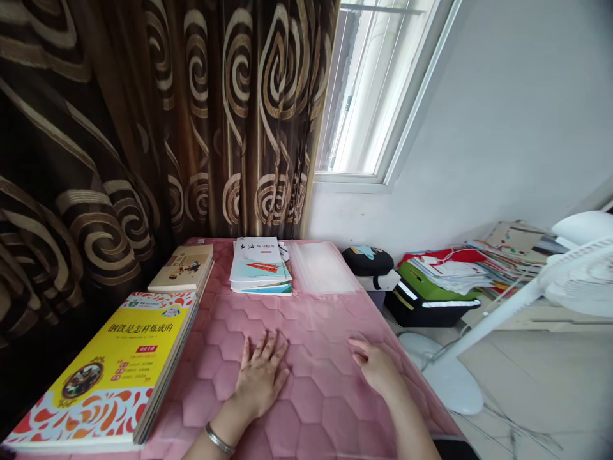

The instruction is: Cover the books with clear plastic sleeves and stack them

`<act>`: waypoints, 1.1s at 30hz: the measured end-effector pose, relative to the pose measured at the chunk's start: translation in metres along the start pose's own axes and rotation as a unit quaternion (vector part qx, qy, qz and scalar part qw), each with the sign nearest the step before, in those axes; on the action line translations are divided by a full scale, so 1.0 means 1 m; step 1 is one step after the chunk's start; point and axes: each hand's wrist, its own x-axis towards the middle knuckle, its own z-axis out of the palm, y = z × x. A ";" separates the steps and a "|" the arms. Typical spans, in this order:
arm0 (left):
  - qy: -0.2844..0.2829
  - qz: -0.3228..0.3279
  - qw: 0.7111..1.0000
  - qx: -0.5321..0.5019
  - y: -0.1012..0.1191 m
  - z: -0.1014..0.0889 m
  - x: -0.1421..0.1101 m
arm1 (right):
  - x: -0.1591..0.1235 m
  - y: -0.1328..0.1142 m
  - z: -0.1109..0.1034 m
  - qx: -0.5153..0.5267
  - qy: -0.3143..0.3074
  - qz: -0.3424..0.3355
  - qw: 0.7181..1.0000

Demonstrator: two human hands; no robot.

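Note:
My left hand [261, 377] lies flat with fingers spread on the pink quilted-pattern table cover [316, 412]. To its right is my right hand [378, 367], index finger stretched leftward and the other fingers curled in. A faint sheen between the hands looks like a clear plastic sheet [311, 332] on the cover; its edges are hard to make out. Whether the right fingers pinch that sheet cannot be seen. Beyond the hands sit a small stack of books with a white calligraphy book [258, 259] on top and a pile of clear plastic covers [323, 267].
At the left is a stack topped by a yellow book [115, 364], with tan books [184, 268] behind it. Right of the table stand a white fan [502, 313], a black case [368, 260] and a green-black box [431, 291] with papers. A patterned curtain [230, 128] hangs behind.

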 end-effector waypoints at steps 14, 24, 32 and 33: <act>0.037 -0.075 0.995 0.046 -0.034 0.006 -0.016 | 0.079 -0.223 0.017 -0.250 0.059 -0.304 0.917; 0.032 -0.061 0.998 0.004 -0.045 0.020 -0.013 | 0.156 -0.262 0.070 -0.331 0.003 -0.383 0.863; 0.030 -0.061 0.998 0.012 -0.045 0.019 -0.014 | 0.155 -0.267 0.067 -0.372 0.006 -0.415 0.830; 0.037 -0.061 0.997 0.017 -0.045 0.020 -0.015 | 0.152 -0.267 0.063 -0.374 0.008 -0.423 0.825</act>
